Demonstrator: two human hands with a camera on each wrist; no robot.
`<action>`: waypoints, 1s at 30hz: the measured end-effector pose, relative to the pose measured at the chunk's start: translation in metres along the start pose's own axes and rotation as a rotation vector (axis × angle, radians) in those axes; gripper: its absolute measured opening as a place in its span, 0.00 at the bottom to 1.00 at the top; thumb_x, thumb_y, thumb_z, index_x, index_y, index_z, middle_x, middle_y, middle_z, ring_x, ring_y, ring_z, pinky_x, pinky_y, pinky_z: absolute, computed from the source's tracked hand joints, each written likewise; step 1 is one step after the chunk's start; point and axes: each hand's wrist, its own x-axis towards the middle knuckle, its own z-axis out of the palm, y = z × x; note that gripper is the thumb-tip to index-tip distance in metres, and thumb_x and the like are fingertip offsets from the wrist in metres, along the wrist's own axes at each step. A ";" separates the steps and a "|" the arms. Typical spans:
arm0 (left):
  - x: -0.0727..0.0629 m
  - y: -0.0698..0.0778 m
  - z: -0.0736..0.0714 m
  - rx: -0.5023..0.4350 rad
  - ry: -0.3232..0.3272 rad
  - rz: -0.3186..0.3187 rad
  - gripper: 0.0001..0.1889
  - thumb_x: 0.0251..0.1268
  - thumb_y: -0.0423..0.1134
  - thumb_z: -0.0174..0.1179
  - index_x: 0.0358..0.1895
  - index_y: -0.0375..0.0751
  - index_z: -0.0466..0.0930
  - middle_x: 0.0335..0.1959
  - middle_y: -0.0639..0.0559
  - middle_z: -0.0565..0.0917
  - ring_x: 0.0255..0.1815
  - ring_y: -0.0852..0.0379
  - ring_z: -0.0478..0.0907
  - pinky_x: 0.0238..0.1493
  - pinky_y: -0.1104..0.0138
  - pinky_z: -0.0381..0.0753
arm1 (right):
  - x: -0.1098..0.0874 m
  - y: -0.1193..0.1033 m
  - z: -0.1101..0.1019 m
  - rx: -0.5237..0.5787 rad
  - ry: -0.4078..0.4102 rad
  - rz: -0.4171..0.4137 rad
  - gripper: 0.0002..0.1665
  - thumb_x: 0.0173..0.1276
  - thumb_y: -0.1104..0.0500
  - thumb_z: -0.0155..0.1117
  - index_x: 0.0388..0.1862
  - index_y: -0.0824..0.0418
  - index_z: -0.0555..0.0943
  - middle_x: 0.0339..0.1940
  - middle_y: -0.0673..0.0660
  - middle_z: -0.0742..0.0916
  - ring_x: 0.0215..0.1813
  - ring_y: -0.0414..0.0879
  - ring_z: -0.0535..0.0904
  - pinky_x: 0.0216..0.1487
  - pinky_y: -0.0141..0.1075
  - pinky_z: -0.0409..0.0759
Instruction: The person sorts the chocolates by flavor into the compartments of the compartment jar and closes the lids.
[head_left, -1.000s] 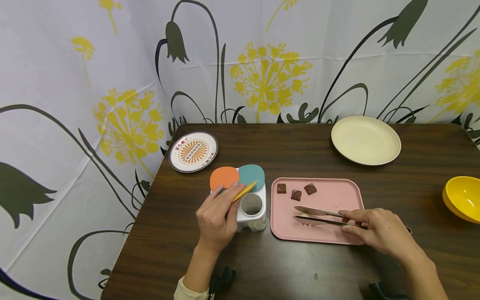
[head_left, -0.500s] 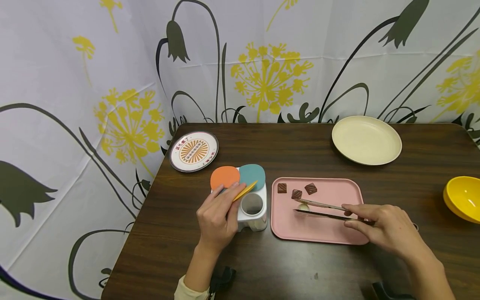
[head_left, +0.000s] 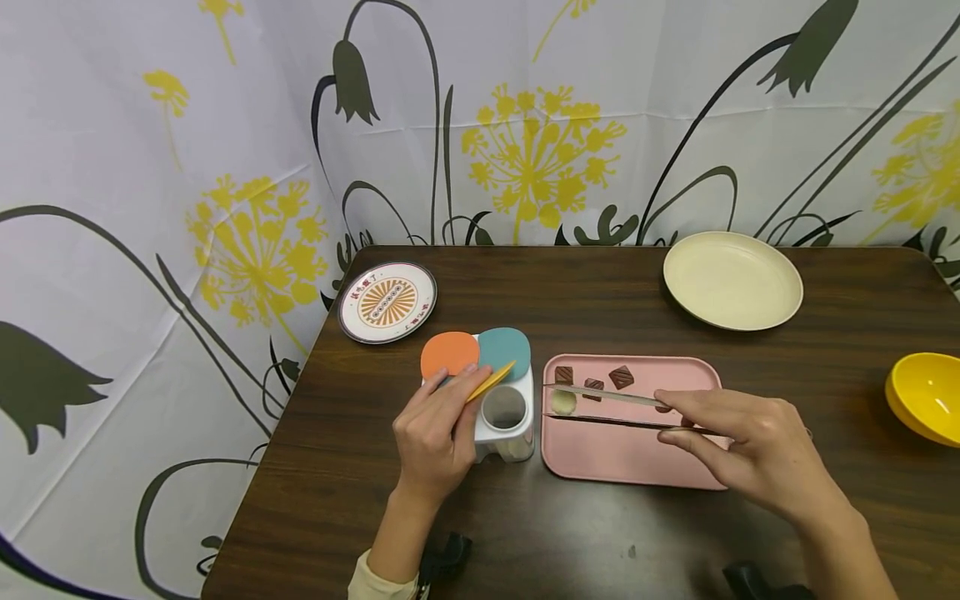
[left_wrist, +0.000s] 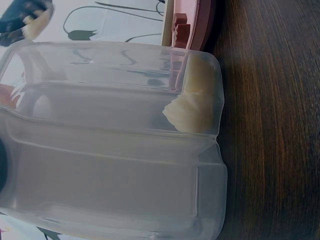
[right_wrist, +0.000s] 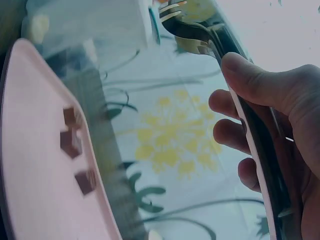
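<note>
My right hand grips metal tongs. Between their tips is a pale, roundish piece, raised over the left end of the pink tray. In the right wrist view the pronged tips hold that piece against the bright background. My left hand pinches a raised yellow lid on a white container with several compartments. The compartment under this lid is uncovered. Orange and teal lids cover the back ones. Through the translucent wall, pale chunks show at the compartment's bottom.
Small brown chocolate-like squares lie along the tray's back side. A patterned plate stands back left, a cream plate back right. A yellow bowl is at the right edge. A flowered cloth hangs behind the table.
The tongs, low over the tray a second ago, have closed on the pale piece, lifted it and moved left toward the container. The left hand and the yellow lid have stayed put.
</note>
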 end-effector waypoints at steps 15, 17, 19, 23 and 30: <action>-0.002 -0.001 0.001 0.002 0.000 0.008 0.15 0.74 0.40 0.51 0.51 0.37 0.85 0.44 0.49 0.88 0.44 0.52 0.86 0.50 0.52 0.80 | 0.021 -0.015 0.028 -0.013 0.015 -0.064 0.22 0.69 0.44 0.63 0.43 0.61 0.89 0.35 0.49 0.90 0.32 0.38 0.84 0.33 0.29 0.79; -0.002 -0.001 0.001 0.001 0.001 0.009 0.15 0.74 0.40 0.51 0.51 0.37 0.85 0.44 0.49 0.88 0.44 0.52 0.86 0.50 0.52 0.80 | 0.021 -0.015 0.030 -0.019 0.006 -0.066 0.22 0.70 0.44 0.63 0.44 0.60 0.88 0.36 0.49 0.90 0.34 0.39 0.85 0.34 0.31 0.80; -0.002 -0.002 0.001 0.002 0.001 0.010 0.15 0.74 0.40 0.51 0.51 0.37 0.85 0.44 0.48 0.88 0.44 0.52 0.86 0.50 0.52 0.80 | 0.021 -0.014 0.032 -0.021 -0.002 -0.062 0.22 0.70 0.43 0.63 0.45 0.60 0.88 0.37 0.49 0.90 0.35 0.39 0.85 0.34 0.32 0.80; -0.002 -0.002 0.001 0.002 -0.001 0.009 0.15 0.74 0.40 0.51 0.51 0.37 0.85 0.44 0.48 0.88 0.44 0.52 0.86 0.50 0.52 0.80 | 0.019 -0.013 0.035 -0.030 -0.015 -0.047 0.23 0.70 0.42 0.62 0.46 0.59 0.88 0.38 0.49 0.90 0.36 0.39 0.86 0.34 0.34 0.81; -0.002 -0.002 0.001 0.002 -0.002 0.006 0.15 0.74 0.40 0.52 0.51 0.37 0.85 0.44 0.48 0.88 0.44 0.51 0.86 0.50 0.51 0.80 | 0.018 -0.012 0.038 -0.029 -0.028 -0.031 0.24 0.70 0.42 0.61 0.47 0.59 0.88 0.38 0.49 0.90 0.35 0.38 0.85 0.33 0.33 0.80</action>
